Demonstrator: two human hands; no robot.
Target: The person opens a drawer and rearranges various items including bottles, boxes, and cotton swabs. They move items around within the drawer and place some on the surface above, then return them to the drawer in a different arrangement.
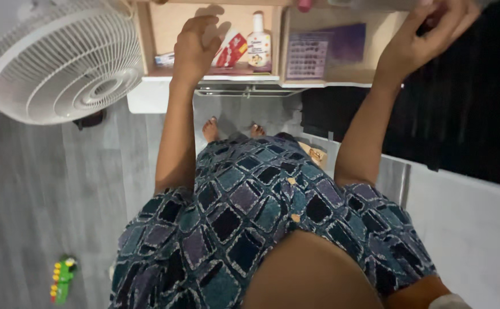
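I look straight down my patterned blue dress at a wooden shelf unit in front of me. My left hand reaches into the left compartment, fingers curled, close to a red and white box; whether it grips anything is hidden. A white bottle stands to the right of the box. My right hand is raised at the top of the right compartment, fingers bent against a dark thing at the frame's edge. A purple card leans in that compartment.
A white standing fan is at the left, close to the shelf. A small green toy lies on the grey floor at the lower left. A dark cloth or curtain hangs at the right above a white surface.
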